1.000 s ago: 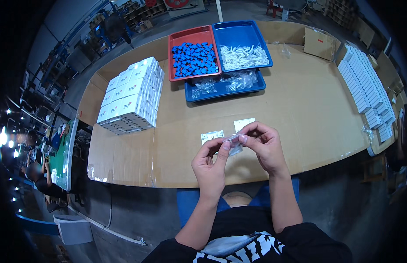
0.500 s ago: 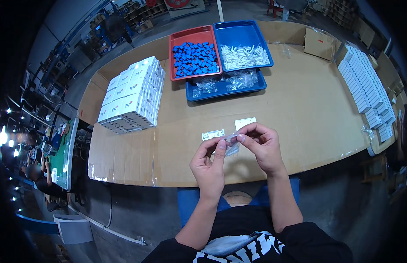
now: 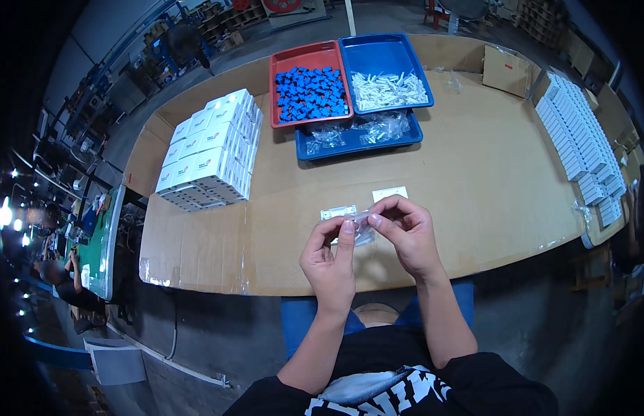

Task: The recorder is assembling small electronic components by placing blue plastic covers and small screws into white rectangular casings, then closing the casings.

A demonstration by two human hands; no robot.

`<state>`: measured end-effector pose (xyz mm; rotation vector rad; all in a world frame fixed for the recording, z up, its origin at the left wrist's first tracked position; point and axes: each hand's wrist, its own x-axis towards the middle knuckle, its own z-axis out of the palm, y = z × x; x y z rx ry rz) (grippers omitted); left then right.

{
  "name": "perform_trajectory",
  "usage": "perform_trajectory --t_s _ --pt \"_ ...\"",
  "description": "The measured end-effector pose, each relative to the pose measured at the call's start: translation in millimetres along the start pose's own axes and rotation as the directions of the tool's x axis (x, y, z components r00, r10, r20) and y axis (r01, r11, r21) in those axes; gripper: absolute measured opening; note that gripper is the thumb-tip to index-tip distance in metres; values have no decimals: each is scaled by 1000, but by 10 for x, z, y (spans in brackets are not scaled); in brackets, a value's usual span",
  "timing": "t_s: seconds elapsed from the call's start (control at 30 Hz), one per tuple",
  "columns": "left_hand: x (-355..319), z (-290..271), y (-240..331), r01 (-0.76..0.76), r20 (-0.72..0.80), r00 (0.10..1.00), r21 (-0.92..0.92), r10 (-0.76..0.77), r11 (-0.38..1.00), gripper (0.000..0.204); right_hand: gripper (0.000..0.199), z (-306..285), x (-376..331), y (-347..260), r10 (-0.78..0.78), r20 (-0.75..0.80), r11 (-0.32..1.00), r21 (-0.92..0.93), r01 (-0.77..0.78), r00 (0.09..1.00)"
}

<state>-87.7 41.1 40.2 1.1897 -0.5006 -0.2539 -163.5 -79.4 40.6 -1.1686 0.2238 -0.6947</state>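
A small clear plastic bag (image 3: 363,234) hangs between my hands above the table's near side. My left hand (image 3: 329,256) pinches one end of its top edge between thumb and forefinger. The other end is pinched the same way by my right hand (image 3: 411,236). What the bag contains is too small to tell. Just beyond my left fingertips lies a white plastic housing (image 3: 338,212), partly hidden by the hand. A flat white plate (image 3: 390,194) rests past my right fingers.
White boxes (image 3: 210,149) are stacked at the left. A red tray (image 3: 275,90) of blue parts and a blue tray (image 3: 391,46) of white pieces sit over another blue tray (image 3: 360,147) with clear bags. Rows of white units (image 3: 578,139) line the right. A person (image 3: 76,291) works far left.
My right hand has shifted slightly left, closer to my left hand, and the bag hangs a little slacker between them. Both pinches hold.
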Motion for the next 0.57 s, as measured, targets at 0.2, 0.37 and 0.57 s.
perform_trajectory --t_s 0.2,0.37,0.57 --pt "-21 14 -23 -17 16 1000 9 17 1000 13 12 -15 -8 17 6 26 1000 -4 -6 1000" --pt "-24 -11 -50 -23 28 999 32 22 999 13 12 11 -4 14 6 47 1000 1 -6 999" --pt "-20 -7 -51 4 51 999 21 -6 1000 13 12 -14 -14 61 5 73 1000 -8 -5 997"
